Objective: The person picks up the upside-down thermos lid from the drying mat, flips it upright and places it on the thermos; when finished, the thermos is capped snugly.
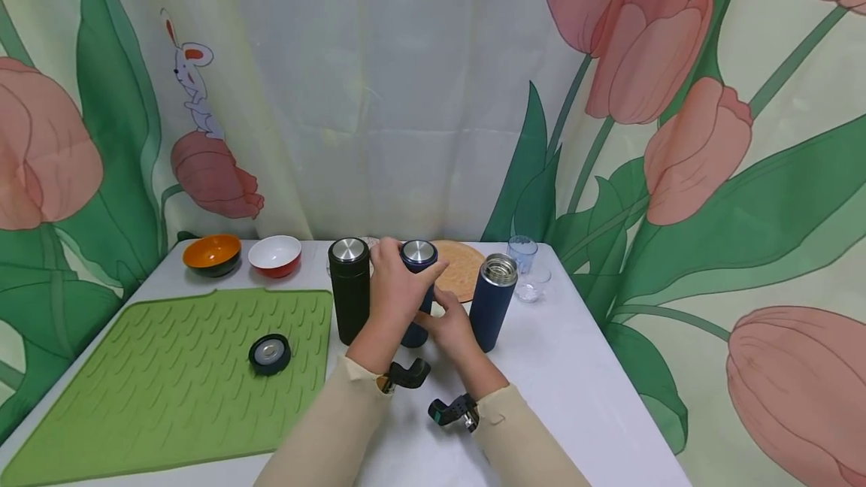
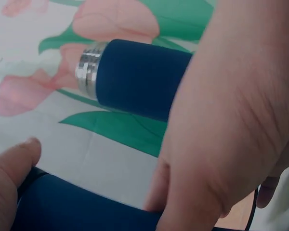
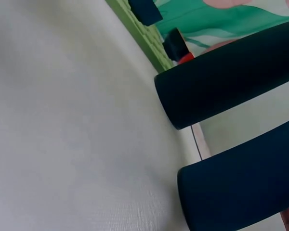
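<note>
Left hand (image 1: 395, 280) grasps capped blue flask (image 1: 418, 255) near its top | right hand (image 1: 452, 322) steadies its base (grip partly hidden) | mid-table, between black flask (image 1: 349, 288) and open flask (image 1: 494, 299) | cap still on; loose lid (image 1: 269, 354) on mat (image 1: 169, 374)

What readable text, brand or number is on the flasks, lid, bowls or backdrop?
None: no words, brands or numbers can be read in any view.
Black flask: plain, no marking seen.
Middle blue flask, held by left hand and right hand: plain.
Open blue flask: plain.
Loose lid on green mat: nothing legible.
Backdrop: only tulip and rabbit pictures.
</note>
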`<state>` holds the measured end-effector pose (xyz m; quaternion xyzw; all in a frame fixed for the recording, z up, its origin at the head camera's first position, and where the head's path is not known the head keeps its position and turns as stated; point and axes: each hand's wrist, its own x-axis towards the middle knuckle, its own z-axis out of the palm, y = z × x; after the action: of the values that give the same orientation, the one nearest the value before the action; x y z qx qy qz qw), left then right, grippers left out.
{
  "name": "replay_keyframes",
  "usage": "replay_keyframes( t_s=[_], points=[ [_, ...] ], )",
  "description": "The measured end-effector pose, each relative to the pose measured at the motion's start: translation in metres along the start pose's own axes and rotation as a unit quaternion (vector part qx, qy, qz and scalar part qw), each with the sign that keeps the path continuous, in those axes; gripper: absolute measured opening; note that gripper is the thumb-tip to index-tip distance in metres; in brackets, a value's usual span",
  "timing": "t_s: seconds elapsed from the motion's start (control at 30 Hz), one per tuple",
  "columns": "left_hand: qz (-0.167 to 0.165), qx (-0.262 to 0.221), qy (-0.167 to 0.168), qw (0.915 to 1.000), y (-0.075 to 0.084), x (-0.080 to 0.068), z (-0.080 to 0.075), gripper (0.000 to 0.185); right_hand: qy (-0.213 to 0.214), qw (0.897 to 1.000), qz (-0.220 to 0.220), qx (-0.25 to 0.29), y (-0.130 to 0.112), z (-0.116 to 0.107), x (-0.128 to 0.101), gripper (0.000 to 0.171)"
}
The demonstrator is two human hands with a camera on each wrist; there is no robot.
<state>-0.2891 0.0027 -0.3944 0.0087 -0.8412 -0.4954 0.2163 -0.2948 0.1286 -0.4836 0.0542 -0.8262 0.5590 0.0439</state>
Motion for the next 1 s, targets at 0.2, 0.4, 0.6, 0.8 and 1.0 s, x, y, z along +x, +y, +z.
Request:
replay_keyframes(
  t_s=[0.2,0.4,0.6,0.8,1.0],
  points=[
    [0.013,-0.028,-0.059,0.9978,-0.001,0.004,-0.010,0.078,0.008,1.000,-0.021,-0.007,-0.003,-0.006,0.004,0.063],
    [0.000,-0.057,-0.094,0.9939,-0.004,0.006,-0.015,0.075,-0.007,1.000,-0.008,-0.019,-0.005,-0.011,0.007,0.066],
    [-0.017,-0.054,-0.056,0.9968,0.001,0.000,-0.003,0.093,-0.004,1.000,0.004,-0.013,-0.001,-0.010,0.005,0.063],
    [-0.018,-0.020,0.012,0.9996,0.004,-0.002,0.008,0.090,0.015,1.000,-0.011,-0.011,0.001,-0.003,0.002,0.059],
    [-0.001,-0.026,-0.012,0.9996,-0.002,0.000,0.004,0.078,0.043,0.998,-0.006,-0.035,-0.003,-0.002,0.000,0.063]
  ],
)
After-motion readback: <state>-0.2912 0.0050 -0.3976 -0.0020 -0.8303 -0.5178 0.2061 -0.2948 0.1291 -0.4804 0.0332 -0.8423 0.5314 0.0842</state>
